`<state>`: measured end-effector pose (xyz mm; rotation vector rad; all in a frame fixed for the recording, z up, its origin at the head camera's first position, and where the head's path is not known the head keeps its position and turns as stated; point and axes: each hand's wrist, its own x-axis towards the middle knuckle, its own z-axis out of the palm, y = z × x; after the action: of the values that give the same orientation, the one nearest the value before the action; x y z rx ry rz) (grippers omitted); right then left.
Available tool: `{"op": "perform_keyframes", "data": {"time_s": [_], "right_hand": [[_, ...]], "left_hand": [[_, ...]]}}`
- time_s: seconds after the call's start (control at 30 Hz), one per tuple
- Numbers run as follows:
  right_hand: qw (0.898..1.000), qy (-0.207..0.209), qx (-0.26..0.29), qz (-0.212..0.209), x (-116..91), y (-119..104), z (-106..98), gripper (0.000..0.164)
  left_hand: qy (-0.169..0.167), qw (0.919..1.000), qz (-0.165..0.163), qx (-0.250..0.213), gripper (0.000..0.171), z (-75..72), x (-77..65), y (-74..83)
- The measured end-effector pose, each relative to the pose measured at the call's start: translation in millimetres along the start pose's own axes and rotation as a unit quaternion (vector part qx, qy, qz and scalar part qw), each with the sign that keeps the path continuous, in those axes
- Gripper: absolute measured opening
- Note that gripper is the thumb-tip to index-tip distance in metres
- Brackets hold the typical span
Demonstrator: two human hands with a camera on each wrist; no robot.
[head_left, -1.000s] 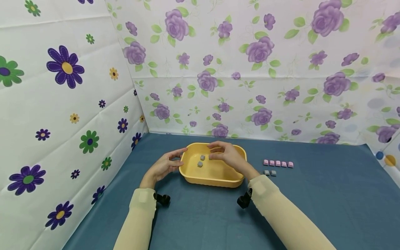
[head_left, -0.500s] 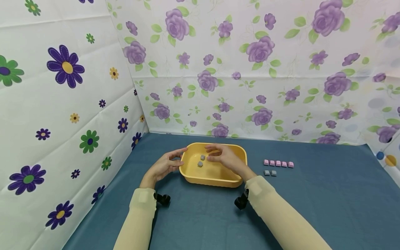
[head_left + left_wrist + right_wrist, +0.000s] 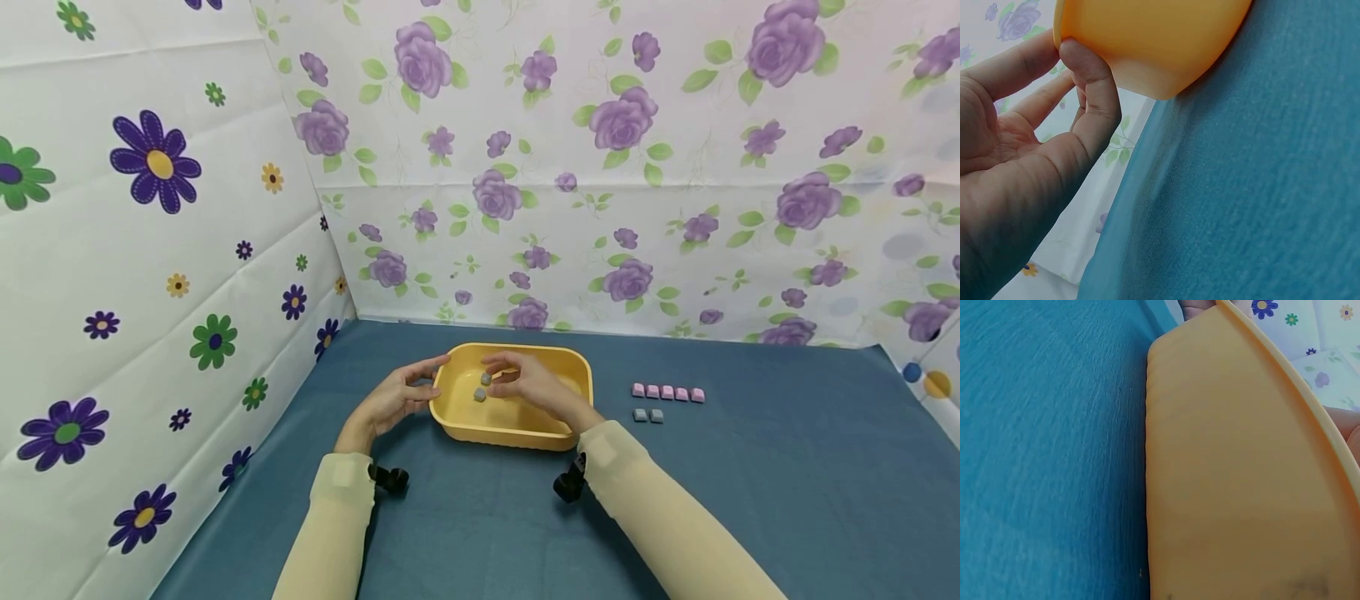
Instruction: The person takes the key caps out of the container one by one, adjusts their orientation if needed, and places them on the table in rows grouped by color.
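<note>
A yellow plastic basin (image 3: 517, 435) stands on the blue cloth. My left hand (image 3: 393, 398) pinches its left rim between thumb and fingers, as the left wrist view shows from close up. Two small grey keycaps, a nearer one (image 3: 480, 394) and a farther one (image 3: 487, 379), lie on the basin floor. Over the basin is my right hand (image 3: 534, 385), fingers loosely bent and thumb apart, its fingertips close to the farther keycap. Nothing shows between them. In the right wrist view the basin's outer wall (image 3: 1229, 450) hides most of that hand.
To the right of the basin, a row of several pink keycaps (image 3: 667, 392) lies on the blue cloth (image 3: 480, 517). Two grey keycaps (image 3: 640, 415) sit in front of that row. Flowered sheets (image 3: 562, 150) rise behind and at the left.
My right hand has moved left over the basin, towards the grey keycaps. It now partly overlaps the farther one in view. My left hand and the basin have stayed put.
</note>
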<state>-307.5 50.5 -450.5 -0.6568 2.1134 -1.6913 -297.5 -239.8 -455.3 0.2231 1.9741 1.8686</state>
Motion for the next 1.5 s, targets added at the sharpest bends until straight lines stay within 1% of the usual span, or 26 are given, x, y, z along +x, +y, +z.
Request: {"op": "perform_keyframes", "data": {"time_s": [0.2, 0.43, 0.73, 0.93, 1.2, 1.5], "right_hand": [[1.0, -0.009, 0.013, 0.005, 3.2, -2.1, 5.6, 0.055], [1.0, -0.019, -0.004, 0.015, 6.5, -2.6, 11.0, 0.054], [0.999, -0.033, -0.009, -0.001, 11.0, -1.2, 14.4, 0.052], [0.999, -0.035, -0.022, -0.002, 15.7, 1.0, 16.5, 0.051], [0.999, -0.037, -0.027, 0.009, 17.0, 1.8, 17.1, 0.049], [0.998, -0.054, -0.031, 0.009, 18.5, 7.4, 18.6, 0.049]], "left_hand": [[0.002, 1.0, 0.004, 0.005, 0.064, -1.3, -1.8, -1.4], [0.001, 1.0, 0.006, 0.006, 0.064, -2.9, -1.9, -3.4], [-0.003, 0.9999, 0.008, 0.008, 0.063, -1.4, 0.5, -2.8], [-0.006, 0.9999, 0.013, 0.007, 0.063, -1.2, -0.2, -1.4], [-0.008, 0.9999, 0.013, 0.002, 0.064, -0.6, -0.4, -0.3], [-0.008, 0.9999, 0.01, -0.001, 0.065, -0.8, -0.5, -0.1]]}}
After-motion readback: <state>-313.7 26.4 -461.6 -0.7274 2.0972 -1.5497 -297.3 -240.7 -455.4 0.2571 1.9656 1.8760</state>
